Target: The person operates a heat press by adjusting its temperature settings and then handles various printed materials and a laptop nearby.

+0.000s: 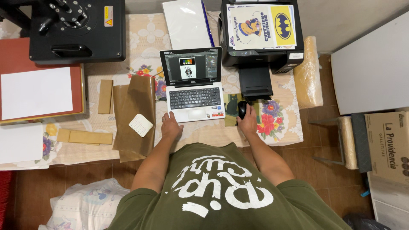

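— What are the hands doing, from where you stand?

— The right hand (248, 121) is curled over a black mouse (242, 109), fingers closed loosely round it, at about four o'clock from the laptop (194, 85). The mouse sits on a small dark mat with a cat on it (231, 105), just beside the laptop's right edge.

— And the other one?

— The left hand (171, 126) lies flat and open, holding nothing, its fingertips touching the laptop's front left corner, at seven o'clock from the keyboard. There is a ring on one finger.

— Where is the laptop itself?

— Middle of the tabletop (213, 134), which has a flowered cloth over it. The lid is up and the screen shows a picture-editing window with a small design in the centre.

— What else is around?

— At one o'clock from the laptop, a black printer (260, 36) with printed colour sheets (260, 25) lying on top. At twelve o'clock, a stack of white paper (186, 23). At nine o'clock, a brown sheet (134, 115) with a small white square block (140, 125) on it, near the left hand but apart from it. Further out at ten o'clock stands a black heat press (76, 30), with a red pad and a white sheet (36, 92) below it
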